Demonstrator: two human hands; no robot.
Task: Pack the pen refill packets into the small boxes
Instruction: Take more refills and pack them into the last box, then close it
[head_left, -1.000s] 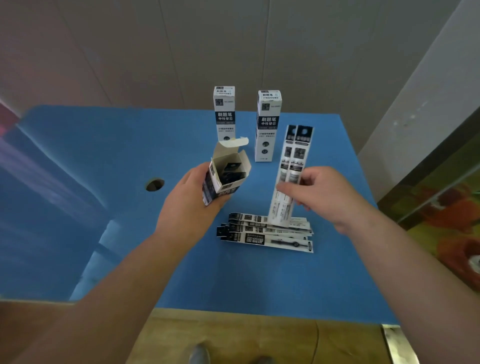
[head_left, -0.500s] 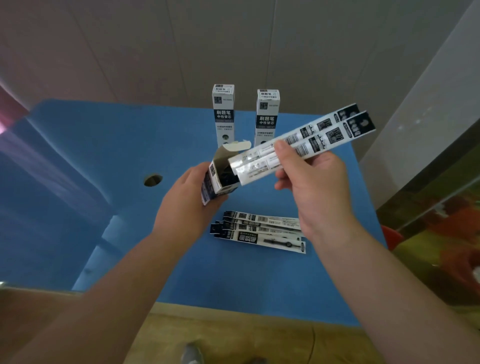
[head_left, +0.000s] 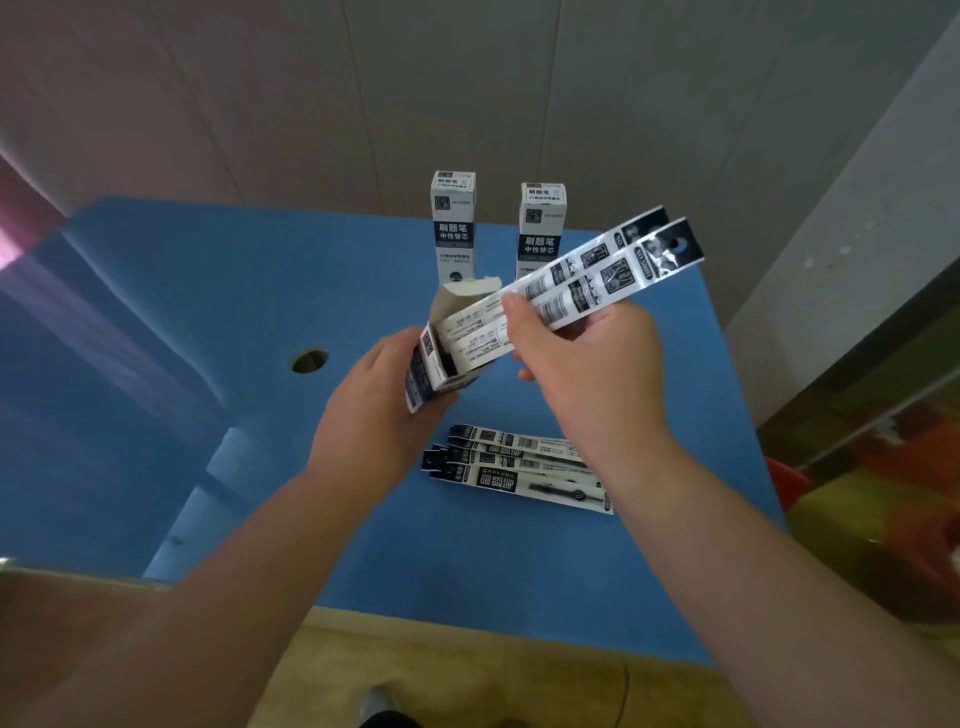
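Right hand (head_left: 587, 374): fingers pinching two long black-and-white plastic refill packets (head_left: 571, 283), ends inside open white cardboard box (head_left: 441, 358) gripped by left hand (head_left: 379, 410).

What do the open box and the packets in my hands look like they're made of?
The open box looks like thin matte printed cardboard: creased flap, plain greyish inside. The packets look like glossy plastic film, with bright glare and wrinkles near their dark ends, though coated paper can't be ruled out.

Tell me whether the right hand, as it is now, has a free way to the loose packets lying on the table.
Probably not yet: the right hand grips two packets at the open box. Nothing covers the loose packets on the blue table, so once freed it likely could.
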